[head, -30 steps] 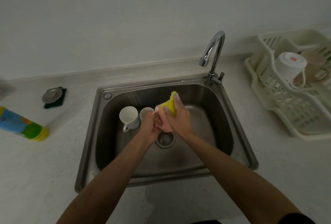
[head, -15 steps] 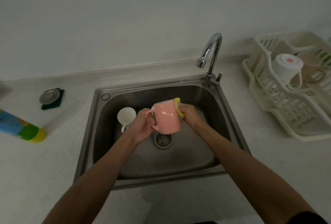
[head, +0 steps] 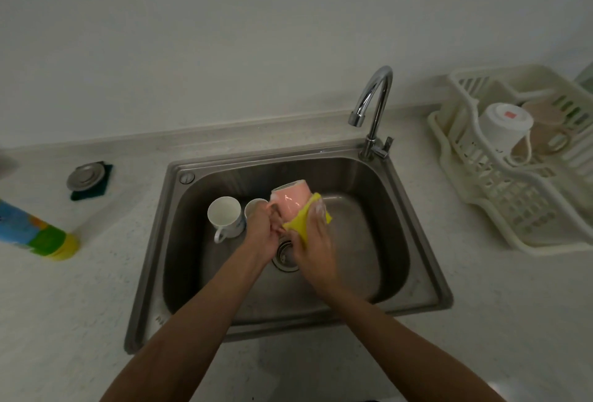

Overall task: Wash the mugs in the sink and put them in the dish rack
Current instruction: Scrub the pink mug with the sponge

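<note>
pink mug [head: 290, 201] is held over the sink [head: 154, 241], handle gripped by curled fingers of the left hand [head: 261, 234], yellow sponge [head: 301, 220] clasped to it by the right hand [head: 316, 247]. white mug [head: 224, 213] and small mug [head: 255, 205] seem unwashed behind; two are in the dish rack [head: 481, 209].

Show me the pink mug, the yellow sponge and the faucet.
pink mug [head: 290, 201]: head view, its glossy side.
yellow sponge [head: 299, 224]: head view, its middle fold.
faucet [head: 381, 103]: head view, its curved neck.
</note>
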A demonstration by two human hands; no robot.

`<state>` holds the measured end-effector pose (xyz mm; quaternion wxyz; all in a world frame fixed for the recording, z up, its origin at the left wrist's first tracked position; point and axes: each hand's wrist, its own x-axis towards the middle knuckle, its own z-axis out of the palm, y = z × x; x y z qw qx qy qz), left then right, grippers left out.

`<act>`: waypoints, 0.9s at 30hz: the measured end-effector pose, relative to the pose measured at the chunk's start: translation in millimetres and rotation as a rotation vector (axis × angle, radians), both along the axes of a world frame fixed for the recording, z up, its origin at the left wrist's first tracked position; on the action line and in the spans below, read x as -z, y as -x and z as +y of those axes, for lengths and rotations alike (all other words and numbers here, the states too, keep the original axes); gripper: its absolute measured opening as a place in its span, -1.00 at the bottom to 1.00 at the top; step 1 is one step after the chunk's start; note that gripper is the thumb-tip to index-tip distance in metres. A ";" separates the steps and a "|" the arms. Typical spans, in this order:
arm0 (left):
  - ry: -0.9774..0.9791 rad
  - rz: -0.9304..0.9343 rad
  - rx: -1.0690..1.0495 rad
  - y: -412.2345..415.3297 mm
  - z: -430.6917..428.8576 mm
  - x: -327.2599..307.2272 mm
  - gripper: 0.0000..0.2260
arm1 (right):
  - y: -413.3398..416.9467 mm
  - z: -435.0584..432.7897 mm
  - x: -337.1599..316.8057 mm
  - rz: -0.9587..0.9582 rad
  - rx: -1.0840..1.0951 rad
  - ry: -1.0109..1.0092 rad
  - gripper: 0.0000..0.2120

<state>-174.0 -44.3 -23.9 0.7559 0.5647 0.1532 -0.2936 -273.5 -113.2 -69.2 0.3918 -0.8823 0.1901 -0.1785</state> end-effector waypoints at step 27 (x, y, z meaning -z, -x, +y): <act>-0.634 -0.659 0.548 4.1 31.2 -26.0 -0.67 | -59.9 -83.7 -36.5 0.574 -0.162 -0.198 -0.77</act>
